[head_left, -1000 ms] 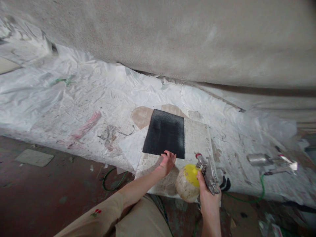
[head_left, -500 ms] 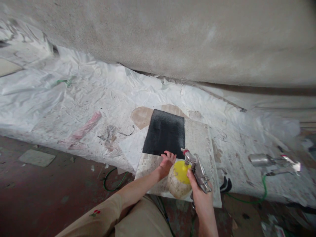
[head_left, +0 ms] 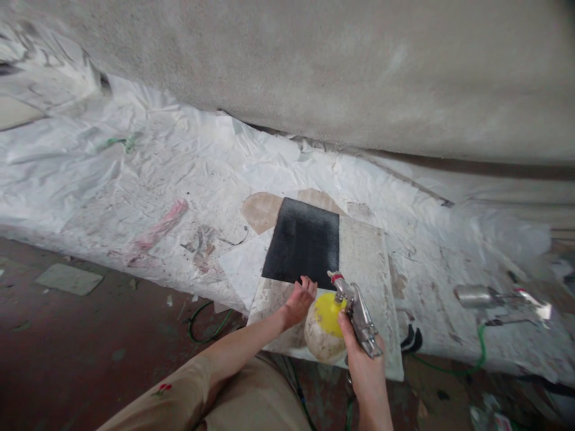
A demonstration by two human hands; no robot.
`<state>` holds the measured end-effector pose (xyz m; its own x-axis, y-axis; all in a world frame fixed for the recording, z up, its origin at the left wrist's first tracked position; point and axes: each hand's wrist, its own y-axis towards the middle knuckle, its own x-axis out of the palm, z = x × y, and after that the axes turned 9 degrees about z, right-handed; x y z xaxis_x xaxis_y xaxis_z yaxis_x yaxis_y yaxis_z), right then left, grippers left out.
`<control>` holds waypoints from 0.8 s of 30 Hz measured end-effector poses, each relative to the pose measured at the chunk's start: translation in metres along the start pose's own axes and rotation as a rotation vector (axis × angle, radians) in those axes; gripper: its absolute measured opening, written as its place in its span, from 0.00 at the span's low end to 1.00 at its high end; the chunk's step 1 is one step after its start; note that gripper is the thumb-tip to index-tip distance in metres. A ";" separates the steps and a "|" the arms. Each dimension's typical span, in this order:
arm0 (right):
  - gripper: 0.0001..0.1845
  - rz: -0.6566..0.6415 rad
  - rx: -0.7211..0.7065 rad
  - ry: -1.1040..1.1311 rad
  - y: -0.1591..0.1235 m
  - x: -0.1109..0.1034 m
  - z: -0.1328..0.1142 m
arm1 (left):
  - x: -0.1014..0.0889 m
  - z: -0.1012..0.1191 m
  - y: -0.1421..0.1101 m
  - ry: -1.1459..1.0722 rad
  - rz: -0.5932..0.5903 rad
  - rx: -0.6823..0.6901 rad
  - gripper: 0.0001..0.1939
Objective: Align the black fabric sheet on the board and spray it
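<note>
My right hand (head_left: 362, 362) grips a metal spray gun (head_left: 357, 312) with a red knob and a round, paint-spattered cup with a yellow lid (head_left: 325, 327). The gun's nozzle points toward a black square tile (head_left: 303, 241) lying on a pale board (head_left: 365, 258). My left hand (head_left: 298, 302) rests at the tile's near edge, fingers curled onto the edge and touching it.
White plastic sheeting (head_left: 135, 179) covers the low platform under a rough grey wall (head_left: 314, 66). A second spray gun (head_left: 498, 297) on a green hose (head_left: 476, 353) lies at the right. Another green hose (head_left: 202, 326) loops on the red-brown floor (head_left: 67, 359).
My right hand has carried the spray gun left and forward, from beside the board to close by the tile's near edge and my left hand. The left hand has stayed at the tile.
</note>
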<state>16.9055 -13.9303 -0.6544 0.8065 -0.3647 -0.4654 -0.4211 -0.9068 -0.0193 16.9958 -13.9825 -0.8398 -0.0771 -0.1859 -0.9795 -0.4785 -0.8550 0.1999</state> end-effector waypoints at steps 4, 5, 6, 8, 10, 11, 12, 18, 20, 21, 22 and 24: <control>0.15 -0.079 0.000 0.014 -0.006 0.010 -0.006 | 0.004 -0.006 -0.014 -0.106 -0.016 0.007 0.29; 0.15 -0.104 -0.002 0.014 -0.007 0.012 -0.007 | 0.006 -0.007 -0.016 -0.117 -0.010 0.007 0.30; 0.15 -0.119 -0.006 0.013 -0.008 0.014 -0.008 | 0.008 -0.008 -0.018 -0.119 0.004 0.009 0.30; 0.15 -0.114 -0.014 0.016 -0.010 0.017 -0.009 | 0.012 -0.009 -0.021 -0.109 0.045 0.014 0.30; 0.15 -0.096 -0.015 0.017 -0.010 0.016 -0.008 | 0.014 -0.011 -0.020 -0.103 0.075 0.039 0.28; 0.15 -0.082 -0.013 0.013 -0.010 0.015 -0.007 | 0.014 -0.012 -0.018 -0.103 0.075 0.053 0.27; 0.16 -0.070 -0.009 0.005 -0.010 0.014 -0.005 | 0.013 -0.013 -0.016 -0.105 0.063 0.060 0.26; 0.19 0.037 -0.010 -0.050 -0.010 0.000 0.014 | 0.001 -0.019 -0.012 -0.138 0.012 0.009 0.24; 0.19 0.069 -0.017 -0.049 -0.012 -0.002 0.019 | -0.001 -0.019 -0.015 -0.123 0.043 0.016 0.24; 0.19 0.081 -0.011 -0.043 -0.014 -0.003 0.021 | 0.000 -0.019 -0.016 -0.113 0.054 0.022 0.24; 0.19 0.087 -0.003 -0.033 -0.017 -0.002 0.021 | 0.001 -0.019 -0.017 -0.107 0.061 0.025 0.24; 0.18 0.070 0.013 -0.013 -0.022 -0.001 0.020 | 0.005 -0.018 -0.016 -0.107 0.061 0.019 0.23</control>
<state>16.9057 -13.9056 -0.6715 0.7697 -0.4238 -0.4775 -0.4814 -0.8765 0.0020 17.0191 -13.9785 -0.8478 -0.1989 -0.1832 -0.9627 -0.4866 -0.8343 0.2593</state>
